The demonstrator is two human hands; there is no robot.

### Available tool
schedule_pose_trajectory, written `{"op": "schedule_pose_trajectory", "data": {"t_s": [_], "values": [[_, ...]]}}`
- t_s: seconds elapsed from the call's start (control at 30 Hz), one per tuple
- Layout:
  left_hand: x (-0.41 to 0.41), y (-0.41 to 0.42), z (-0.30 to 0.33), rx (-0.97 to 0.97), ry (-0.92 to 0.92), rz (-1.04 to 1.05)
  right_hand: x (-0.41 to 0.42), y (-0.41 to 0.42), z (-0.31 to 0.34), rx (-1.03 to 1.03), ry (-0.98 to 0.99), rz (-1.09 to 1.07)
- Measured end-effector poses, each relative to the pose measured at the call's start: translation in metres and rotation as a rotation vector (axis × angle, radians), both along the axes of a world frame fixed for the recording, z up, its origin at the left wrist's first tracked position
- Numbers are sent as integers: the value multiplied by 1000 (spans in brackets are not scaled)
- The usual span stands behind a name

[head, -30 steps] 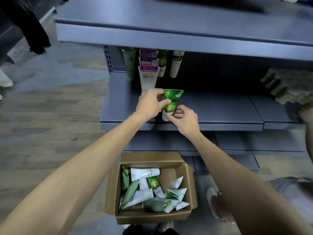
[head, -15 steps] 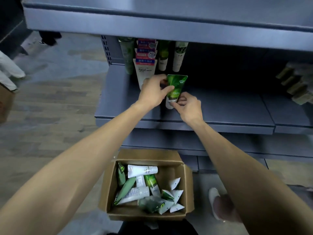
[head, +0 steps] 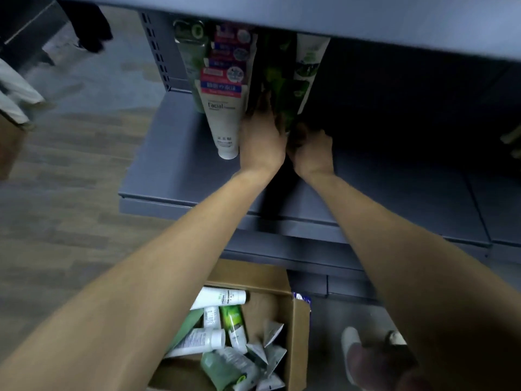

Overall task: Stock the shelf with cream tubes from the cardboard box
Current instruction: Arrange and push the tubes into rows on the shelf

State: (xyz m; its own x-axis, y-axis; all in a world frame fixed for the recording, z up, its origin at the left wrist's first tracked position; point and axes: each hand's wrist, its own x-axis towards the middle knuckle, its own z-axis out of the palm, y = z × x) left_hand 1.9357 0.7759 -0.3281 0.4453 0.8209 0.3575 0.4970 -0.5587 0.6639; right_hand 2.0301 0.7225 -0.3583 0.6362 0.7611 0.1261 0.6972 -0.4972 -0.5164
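Both bare forearms reach forward and converge, wrists close together. The left hand (head: 260, 136) is held on edge, fingers extended forward and upward. The right hand (head: 311, 152) sits just beside it, fingers curled forward into shadow; its grip cannot be made out.

The shelf (head: 174, 176) is slate grey-blue, the cardboard box (head: 298, 334) plain brown; the front tube (head: 224, 119) is cream-white with red and blue label bands, its neighbour (head: 277, 80) leafy green.

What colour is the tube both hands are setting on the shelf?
Green, with a leafy pattern: the green tube between the left hand and right hand, head view.
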Motion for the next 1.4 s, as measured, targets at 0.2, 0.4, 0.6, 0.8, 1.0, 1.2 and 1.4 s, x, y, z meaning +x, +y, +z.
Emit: {"op": "schedule_pose_trajectory", "data": {"t_s": [0.2, 0.4, 0.6, 0.8, 1.0, 1.2, 1.4], "values": [[19, 7, -1, -44, 26, 54, 17, 27, -8, -24, -114, 7], [20, 15, -16, -29, -66, 40, 28, 49, -7, -49, -18, -11], [10, 25, -31, -48, -88, -8, 30, 62, 2, 55, 103, -21], [7, 26, -34, -62, -116, -33, 34, 77, -3, 85, 152, -35], [7, 24, -35, -65, -138, -35, 38, 78, -8, 116, 134, -28], [7, 22, -37, -87, -124, -61, 40, 79, -9, 98, 129, -39], [4, 19, -34, -102, -147, -76, 41, 83, -9, 60, 137, -51]]}}
